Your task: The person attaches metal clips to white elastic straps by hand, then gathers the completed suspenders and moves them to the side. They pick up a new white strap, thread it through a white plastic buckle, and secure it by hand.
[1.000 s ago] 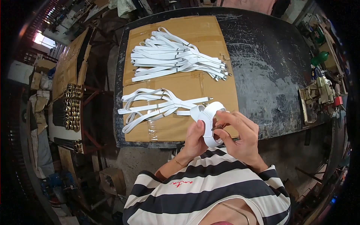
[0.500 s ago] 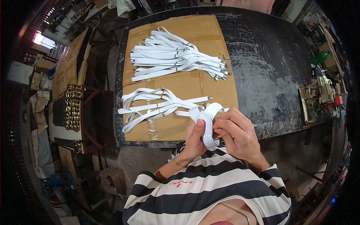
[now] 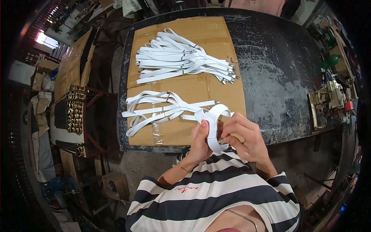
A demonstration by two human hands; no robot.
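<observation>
White suspenders [image 3: 212, 129] are bunched in curved loops between my two hands at the table's near edge. My left hand [image 3: 199, 142] is closed on the stitched joining piece, its thumb lying along the front. On the other side, my right hand [image 3: 245, 137] pinches with its fingertips inside the loop; the exact bit of strap or clip there is hidden. Just beyond my left hand, a small group of white suspenders [image 3: 170, 108] with metal clips lies on a cardboard sheet [image 3: 185, 135]. Farther back on it rests a larger pile of white suspenders [image 3: 174, 58], clips toward the right.
The cardboard covers the left part of a scuffed black table [image 3: 270, 69]. At its right edge stand a machine-like metal device [image 3: 330, 94] and a green bottle [image 3: 330, 62]. Left of the table, a side bench holds a row of brass-coloured metal pieces [image 3: 74, 110].
The held suspenders have turned slightly, and their upper loop shows wider. My right hand's fingers have shifted a little lower; my left hand keeps its hold. The piles lie as before.
</observation>
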